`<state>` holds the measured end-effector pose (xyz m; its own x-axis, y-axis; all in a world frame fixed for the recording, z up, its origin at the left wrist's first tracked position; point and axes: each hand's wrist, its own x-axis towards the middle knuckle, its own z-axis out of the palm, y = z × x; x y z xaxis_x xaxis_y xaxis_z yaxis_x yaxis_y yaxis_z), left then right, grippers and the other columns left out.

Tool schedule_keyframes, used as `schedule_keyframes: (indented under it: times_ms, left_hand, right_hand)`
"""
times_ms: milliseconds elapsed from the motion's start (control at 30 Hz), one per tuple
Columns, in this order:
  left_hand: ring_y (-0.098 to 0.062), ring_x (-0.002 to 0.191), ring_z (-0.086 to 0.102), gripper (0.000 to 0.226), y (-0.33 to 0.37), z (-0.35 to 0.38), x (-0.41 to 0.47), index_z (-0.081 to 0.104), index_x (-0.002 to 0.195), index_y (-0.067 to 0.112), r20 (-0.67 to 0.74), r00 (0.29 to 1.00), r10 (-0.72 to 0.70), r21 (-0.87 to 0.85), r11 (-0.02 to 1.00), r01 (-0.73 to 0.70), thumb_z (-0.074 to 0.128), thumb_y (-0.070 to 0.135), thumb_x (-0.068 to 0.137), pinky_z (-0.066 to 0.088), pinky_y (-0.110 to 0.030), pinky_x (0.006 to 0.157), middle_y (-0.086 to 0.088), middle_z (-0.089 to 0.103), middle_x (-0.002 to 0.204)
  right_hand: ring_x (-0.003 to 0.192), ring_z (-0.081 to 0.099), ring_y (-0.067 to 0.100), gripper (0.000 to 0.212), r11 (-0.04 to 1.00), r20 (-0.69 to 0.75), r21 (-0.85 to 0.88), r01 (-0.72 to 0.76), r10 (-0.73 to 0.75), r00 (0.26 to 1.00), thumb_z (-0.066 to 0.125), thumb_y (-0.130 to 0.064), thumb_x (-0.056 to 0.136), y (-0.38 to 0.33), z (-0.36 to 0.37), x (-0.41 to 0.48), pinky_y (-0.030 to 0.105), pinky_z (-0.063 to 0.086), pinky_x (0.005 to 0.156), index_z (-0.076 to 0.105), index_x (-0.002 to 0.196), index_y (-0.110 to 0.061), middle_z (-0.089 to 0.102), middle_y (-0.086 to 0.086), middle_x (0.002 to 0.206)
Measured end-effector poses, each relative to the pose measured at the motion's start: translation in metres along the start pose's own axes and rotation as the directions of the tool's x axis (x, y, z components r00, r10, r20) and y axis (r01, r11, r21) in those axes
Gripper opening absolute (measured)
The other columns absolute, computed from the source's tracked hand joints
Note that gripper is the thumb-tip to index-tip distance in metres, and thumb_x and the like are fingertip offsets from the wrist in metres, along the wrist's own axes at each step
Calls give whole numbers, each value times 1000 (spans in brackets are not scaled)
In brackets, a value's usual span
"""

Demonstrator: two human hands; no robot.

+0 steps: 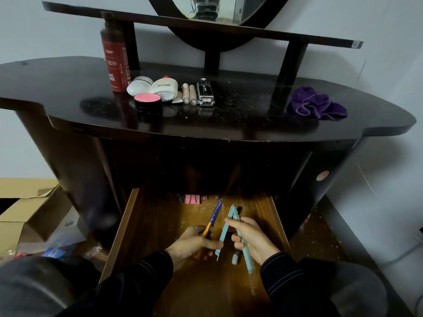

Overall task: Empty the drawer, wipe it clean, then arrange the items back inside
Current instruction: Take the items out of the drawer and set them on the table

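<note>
The wooden drawer (128,227) stands pulled out below the dark dressing table (229,124). Over it my left hand (194,244) grips a blue and orange utility knife (215,218) and pinches the lower end of a light blue utility knife (223,236). My right hand (251,239) holds a second light blue utility knife (246,255), which crosses the first near their tips. A small white bottle (235,258) lies on the drawer floor between my wrists. Pink and coloured clips (194,199) sit at the drawer's back. A purple cloth (318,104) lies on the tabletop at the right.
On the tabletop stand a tall red bottle (115,58), white jars (152,88), a pink-lidded black jar (147,102), two beige tubes (189,94) and a black and silver case (205,92). Cardboard boxes (25,216) lie on the floor at the left.
</note>
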<state>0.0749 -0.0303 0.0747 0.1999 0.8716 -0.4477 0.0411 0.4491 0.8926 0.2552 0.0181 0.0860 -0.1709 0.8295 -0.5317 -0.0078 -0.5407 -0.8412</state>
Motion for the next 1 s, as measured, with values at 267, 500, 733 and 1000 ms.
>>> schedule_keyframes:
  times_ms: [267, 500, 733, 1000]
  left_hand:
    - [-14, 53, 51, 31, 13, 5, -25, 55, 86, 10, -131, 956, 263, 297, 930, -215, 69, 37, 92, 43, -24, 50, -2, 55, 65]
    - [-23, 70, 59, 29, 65, 3, -103, 62, 95, 17, -114, 726, 679, 392, 702, -595, 60, 46, 95, 51, -44, 65, -2, 61, 82]
    - [-4, 63, 35, 38, 199, -14, -132, 41, 75, 18, -209, 322, 924, 560, 383, -735, 53, 47, 96, 32, -30, 58, 12, 38, 66]
    - [1, 51, 40, 23, 279, -51, -71, 46, 77, 14, -202, 492, 847, 612, 501, -612, 56, 30, 90, 34, -18, 50, 18, 46, 57]
  right_hand:
    - [47, 28, 6, 16, 943, -72, -218, 251, -272, 960, 60, -31, 100, -12, -10, -24, 21, 22, 42, 58, 106, -16, 33, -7, 63]
    - [58, 51, 13, 16, 657, 136, -321, 682, -680, 720, 59, -39, 99, -71, -2, -103, 22, 42, 54, 61, 96, -23, 59, 22, 82]
    - [52, 52, 5, 38, 524, 79, -247, 815, -827, 556, 61, -46, 91, -204, 34, -143, 15, 40, 48, 62, 97, -8, 60, 11, 69]
    - [42, 43, 13, 15, 842, -60, -262, 471, -501, 863, 61, -15, 97, -298, 47, -55, 21, 30, 35, 58, 102, -2, 50, 8, 67]
